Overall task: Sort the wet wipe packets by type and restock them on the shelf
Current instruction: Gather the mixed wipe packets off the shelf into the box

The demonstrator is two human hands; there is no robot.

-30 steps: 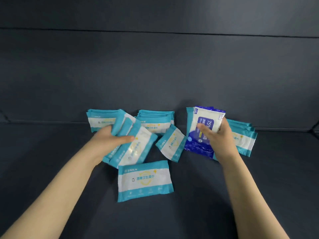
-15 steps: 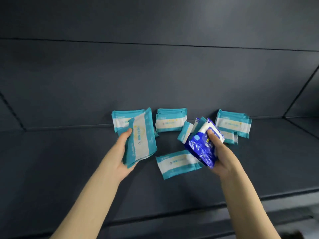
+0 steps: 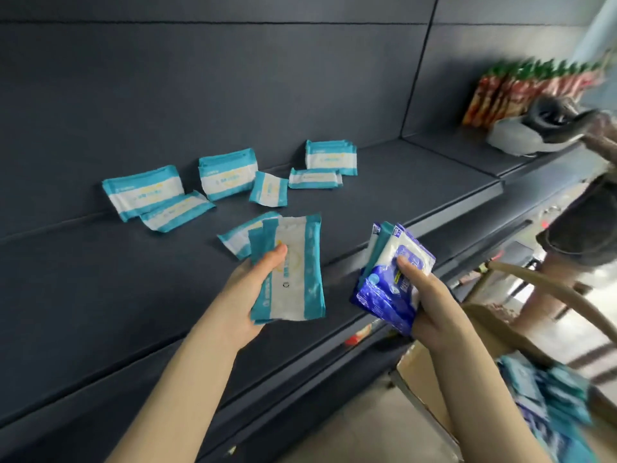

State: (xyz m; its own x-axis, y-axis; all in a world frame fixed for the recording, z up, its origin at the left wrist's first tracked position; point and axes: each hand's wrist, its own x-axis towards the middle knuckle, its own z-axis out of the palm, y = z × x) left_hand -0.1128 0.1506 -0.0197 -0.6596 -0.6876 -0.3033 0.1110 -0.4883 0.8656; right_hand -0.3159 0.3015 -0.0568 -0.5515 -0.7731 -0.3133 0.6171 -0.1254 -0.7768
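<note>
My left hand [image 3: 248, 292] grips a small stack of teal-and-white wet wipe packets [image 3: 293, 272], held upright above the dark shelf [image 3: 100, 312]. My right hand [image 3: 430, 302] grips a bundle of blue-and-white packets [image 3: 384, 295] with a teal one tucked behind, out past the shelf's front edge. Several teal packets lie or lean along the shelf's back: a left pair [image 3: 143, 190], a middle stack [image 3: 228, 172], a single tilted one [image 3: 269, 189] and a right stack [image 3: 330, 157]. One more teal packet [image 3: 235, 238] lies flat just behind my left hand.
A cardboard box [image 3: 430, 379] at the lower right holds more blurred teal and blue packets [image 3: 551, 406]. Red and green packaged goods [image 3: 521, 88] stand on the neighbouring shelf section at the right. Another person [image 3: 587, 228] stands at the far right.
The view has swung to the right and pulled back, bringing the box and the right shelf section into sight. Both hands, still holding their packets, have drawn away from the shelf's back toward its front edge.
</note>
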